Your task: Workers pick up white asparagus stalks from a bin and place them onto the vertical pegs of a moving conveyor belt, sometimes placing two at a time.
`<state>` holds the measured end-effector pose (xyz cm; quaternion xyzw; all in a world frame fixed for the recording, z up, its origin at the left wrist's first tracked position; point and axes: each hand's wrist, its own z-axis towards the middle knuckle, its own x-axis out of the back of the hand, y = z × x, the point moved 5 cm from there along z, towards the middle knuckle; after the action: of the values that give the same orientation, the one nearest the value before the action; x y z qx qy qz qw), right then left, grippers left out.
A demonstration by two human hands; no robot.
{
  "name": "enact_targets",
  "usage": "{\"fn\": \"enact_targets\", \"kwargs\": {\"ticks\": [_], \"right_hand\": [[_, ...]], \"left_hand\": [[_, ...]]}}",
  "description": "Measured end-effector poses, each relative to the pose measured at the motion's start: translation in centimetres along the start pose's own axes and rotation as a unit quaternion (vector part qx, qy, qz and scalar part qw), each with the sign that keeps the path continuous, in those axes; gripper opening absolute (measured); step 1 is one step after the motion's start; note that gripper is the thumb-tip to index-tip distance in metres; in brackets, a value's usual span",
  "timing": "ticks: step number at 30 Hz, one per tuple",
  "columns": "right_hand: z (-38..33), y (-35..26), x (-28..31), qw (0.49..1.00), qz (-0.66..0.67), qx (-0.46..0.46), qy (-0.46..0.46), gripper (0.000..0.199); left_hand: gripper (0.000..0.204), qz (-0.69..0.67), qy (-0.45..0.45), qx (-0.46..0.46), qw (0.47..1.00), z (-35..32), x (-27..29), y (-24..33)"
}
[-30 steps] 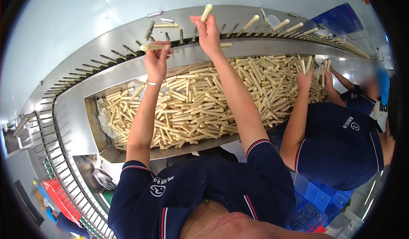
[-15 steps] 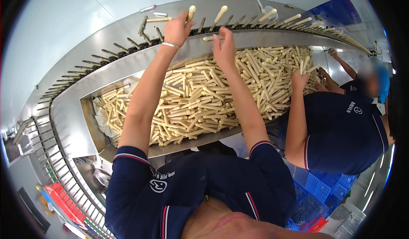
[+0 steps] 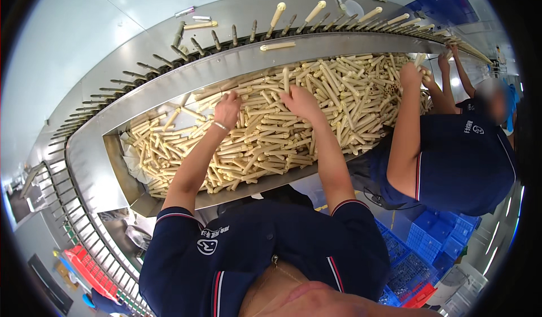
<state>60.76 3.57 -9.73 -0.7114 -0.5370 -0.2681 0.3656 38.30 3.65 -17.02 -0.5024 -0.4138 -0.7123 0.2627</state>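
Hundreds of cream-coloured tubes with rounded, pleated-looking tips fill a metal trough (image 3: 119, 164). My left hand (image 3: 227, 109) is down at the far side of the pile, its fingers curled together among the tubes; what they grip, if anything, is hidden. To its right, my right hand (image 3: 302, 102) pinches one tube (image 3: 286, 77) that stands nearly upright above the others. Beyond the trough runs a curved row of dark metal pegs (image 3: 234, 35). One cream tube (image 3: 276, 15) sits on a peg, tilted to the right, and another tube (image 3: 315, 12) is on a peg farther right.
A loose tube (image 3: 278, 46) lies on the metal ledge between trough and pegs. Another tube (image 3: 201, 25) lies behind the pegs. A co-worker (image 3: 460, 159) at my right holds tubes over the trough. Blue crates (image 3: 429, 232) stand low on the right.
Both my hands have come down from the pegs to the pile. The tube my left hand held is now on a peg. The pegs have shifted to the right.
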Motion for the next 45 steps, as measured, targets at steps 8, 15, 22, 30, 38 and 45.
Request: {"fn": "enact_targets", "kwargs": {"ticks": [8, 15, 22, 30, 38, 45], "right_hand": [[1.3, -10.4, 10.7, 0.779, 0.425, 0.345, 0.306, 0.022], [3.8, -14.7, 13.0, 0.928, 0.078, 0.132, 0.340, 0.028], [3.4, -7.5, 9.3, 0.921, 0.157, 0.095, 0.343, 0.027], [6.0, -5.9, -5.2, 0.936, -0.206, 0.133, 0.252, 0.019], [1.4, -6.8, -6.2, 0.953, -0.226, 0.148, 0.135, 0.022], [-4.1, -10.9, 1.8, 0.936, 0.092, 0.249, 0.232, 0.021]], "left_hand": [[0.014, -0.124, -0.158, 0.213, 0.956, -3.9, -2.4, 0.3], [0.031, -0.105, -0.038, 0.165, 0.980, -6.2, 1.8, -0.8], [0.033, -0.772, 0.013, 0.373, 0.515, -10.9, 0.7, -4.5], [0.029, -0.818, 0.062, 0.341, 0.460, -7.8, 8.4, -1.1], [0.022, -0.568, 0.384, 0.130, 0.716, 0.7, 19.3, -4.2], [0.033, -0.275, 0.153, 0.217, 0.924, 8.6, 18.3, -6.7]]}}
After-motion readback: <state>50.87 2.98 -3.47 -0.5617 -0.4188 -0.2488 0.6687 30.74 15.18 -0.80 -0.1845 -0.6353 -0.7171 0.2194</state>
